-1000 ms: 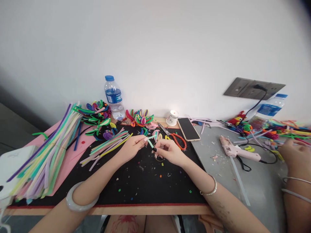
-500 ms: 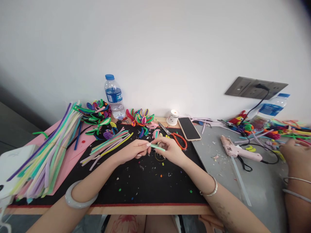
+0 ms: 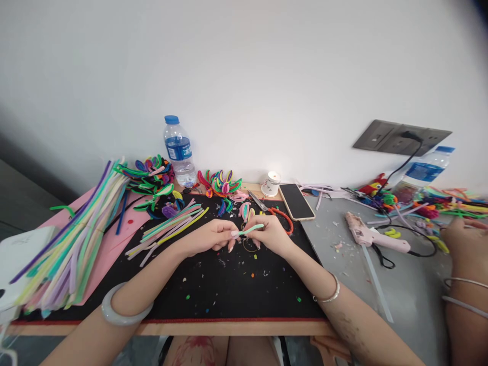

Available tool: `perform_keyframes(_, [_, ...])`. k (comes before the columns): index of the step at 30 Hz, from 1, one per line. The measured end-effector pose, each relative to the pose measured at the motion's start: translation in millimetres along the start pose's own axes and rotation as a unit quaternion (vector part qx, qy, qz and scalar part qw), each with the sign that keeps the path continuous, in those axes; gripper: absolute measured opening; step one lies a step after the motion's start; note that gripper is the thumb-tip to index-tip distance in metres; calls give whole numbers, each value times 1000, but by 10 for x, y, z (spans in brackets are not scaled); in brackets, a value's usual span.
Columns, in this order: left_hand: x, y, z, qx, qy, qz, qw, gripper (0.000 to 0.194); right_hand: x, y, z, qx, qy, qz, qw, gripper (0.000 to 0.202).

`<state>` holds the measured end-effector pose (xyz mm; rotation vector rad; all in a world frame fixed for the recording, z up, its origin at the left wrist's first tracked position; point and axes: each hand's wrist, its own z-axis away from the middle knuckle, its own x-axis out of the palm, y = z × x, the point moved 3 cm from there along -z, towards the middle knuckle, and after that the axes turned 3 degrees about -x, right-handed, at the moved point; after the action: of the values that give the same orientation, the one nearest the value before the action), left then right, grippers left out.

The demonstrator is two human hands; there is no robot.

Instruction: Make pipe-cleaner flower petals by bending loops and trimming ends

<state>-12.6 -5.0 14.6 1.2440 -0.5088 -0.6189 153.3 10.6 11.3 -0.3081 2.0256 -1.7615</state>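
A short mint-green pipe cleaner (image 3: 253, 229) is pinched between both hands above the black mat (image 3: 236, 300). My left hand (image 3: 213, 237) grips its left end between thumb and fingertips. My right hand (image 3: 271, 237) closes on it further along, and its free end sticks out over that hand, tilted up to the right. Just behind the hands lie scissors with orange handles (image 3: 284, 218) and small pink petal-like loops (image 3: 246, 210). Left of my left hand is a small pile of pastel pipe cleaners (image 3: 171, 230).
A large pipe cleaner bundle (image 3: 82, 239) lies at left beside a water bottle (image 3: 180, 152). Colourful bent pieces (image 3: 221, 184), a paper cup (image 3: 271, 184) and a phone (image 3: 297, 202) line the back. At right are a pink glue gun (image 3: 375, 236) and another person's hand (image 3: 463, 239).
The mint pipe cleaner's free end has swung from pointing slightly down to slanting up at the right. My right hand has turned, its fingers now more curled. The rest looks nearly unchanged.
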Motion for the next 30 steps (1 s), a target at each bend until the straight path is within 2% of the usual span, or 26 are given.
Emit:
perform_keyframes(10, [22, -21, 24, -5, -28, -3, 1000, 31, 82, 47, 37, 46, -94, -59, 993, 19])
perform_keyframes(16, [29, -47, 13, 0, -43, -6, 999, 30, 142, 21, 52, 31, -138, -47, 989, 25])
perform_keyframes(24, [37, -38, 26, -7, -35, -5, 999, 30, 143, -63, 68, -8, -144, 25, 989, 32])
perform_keyframes(30, [64, -40, -4, 13, -2, -16, 1000, 27, 183, 3, 57, 46, -126, -84, 987, 35])
